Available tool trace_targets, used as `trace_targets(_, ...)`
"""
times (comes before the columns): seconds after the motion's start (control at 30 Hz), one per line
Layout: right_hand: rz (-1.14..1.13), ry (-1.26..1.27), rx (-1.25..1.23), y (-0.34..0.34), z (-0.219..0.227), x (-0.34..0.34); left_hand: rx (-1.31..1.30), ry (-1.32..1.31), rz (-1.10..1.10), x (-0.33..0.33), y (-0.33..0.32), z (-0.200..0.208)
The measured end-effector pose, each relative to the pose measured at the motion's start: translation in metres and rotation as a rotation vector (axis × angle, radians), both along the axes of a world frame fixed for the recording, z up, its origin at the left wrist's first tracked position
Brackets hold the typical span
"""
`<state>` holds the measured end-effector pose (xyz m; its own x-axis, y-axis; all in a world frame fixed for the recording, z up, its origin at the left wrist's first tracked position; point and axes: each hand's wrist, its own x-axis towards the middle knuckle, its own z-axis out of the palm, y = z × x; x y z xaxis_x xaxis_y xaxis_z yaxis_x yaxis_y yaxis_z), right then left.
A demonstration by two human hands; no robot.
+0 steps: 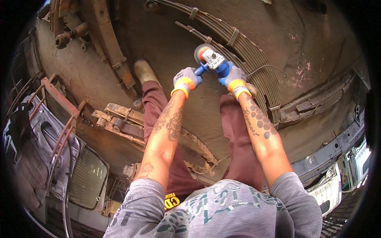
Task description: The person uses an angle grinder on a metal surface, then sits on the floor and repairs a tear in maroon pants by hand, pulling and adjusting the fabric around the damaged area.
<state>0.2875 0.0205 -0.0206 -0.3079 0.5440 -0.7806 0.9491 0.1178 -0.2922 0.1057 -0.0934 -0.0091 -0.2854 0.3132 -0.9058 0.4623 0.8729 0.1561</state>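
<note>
Both my gloved hands hold an angle grinder (214, 59) out in front of me, over the floor. My left hand (186, 79), in a grey glove with an orange cuff, is wrapped round the blue side handle (201, 70). Round the blue body of the tool closes my right hand (234, 76), gloved the same way. A round grey disc (201, 52) with a reddish centre sits at the grinder's far left end. Close beyond it runs a curved leaf spring pack (254, 59) lying on the floor; whether the disc touches it I cannot tell.
More rusty leaf springs (111, 47) lie at the far left, and others (313, 99) at the right. Left of my legs are further spring packs (123, 119), a reddish metal frame (59, 97) and a vehicle door with glass (89, 178). A dark cable (270, 66) crosses the big spring pack.
</note>
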Motion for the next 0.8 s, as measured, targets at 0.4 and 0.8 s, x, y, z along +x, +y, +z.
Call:
trace_targets(0.4,0.083,-0.116,0.020,-0.003,0.003,0.006,0.033,-0.090,-0.017,0.015,-0.010,-0.034)
trace_targets(0.8,0.624,-0.250,0.085,0.084,0.050,-0.046,0.193,-0.099,0.545,0.074,0.004,-0.042)
